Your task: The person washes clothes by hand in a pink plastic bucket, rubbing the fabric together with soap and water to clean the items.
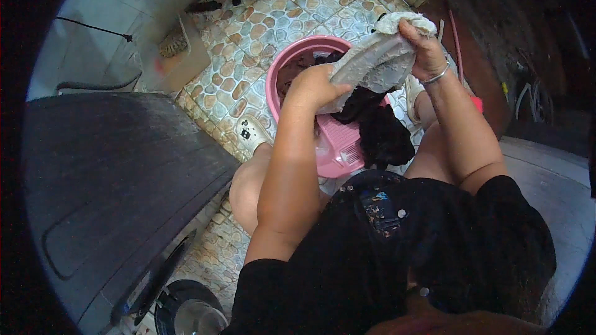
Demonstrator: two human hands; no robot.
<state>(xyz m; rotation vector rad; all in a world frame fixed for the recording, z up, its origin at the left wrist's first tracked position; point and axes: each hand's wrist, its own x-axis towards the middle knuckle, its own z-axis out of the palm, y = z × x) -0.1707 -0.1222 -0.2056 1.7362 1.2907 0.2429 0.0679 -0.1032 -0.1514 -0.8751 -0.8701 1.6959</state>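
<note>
A wet whitish cloth (372,63) is stretched between my two hands above a round pink plastic basin (274,70). My left hand (316,86) grips its lower left end. At the upper right, my right hand (423,51), with a metal bangle at the wrist, holds the bunched other end. Under the cloth, a pink ribbed washboard (340,135) slants out over the basin's near side. Black wet cloth (384,142) hangs over the washboard's right side, and more dark cloth lies in the basin, partly hidden by my hands and the white cloth.
Pebble-patterned floor tiles (228,70) surround the basin, which stands between my feet in light clogs (251,132). A large dark panel (116,163) stands at the left. An open box (179,65) holds a brush. A dark round container (191,309) is at the lower left; a red hose (454,37) runs at the right.
</note>
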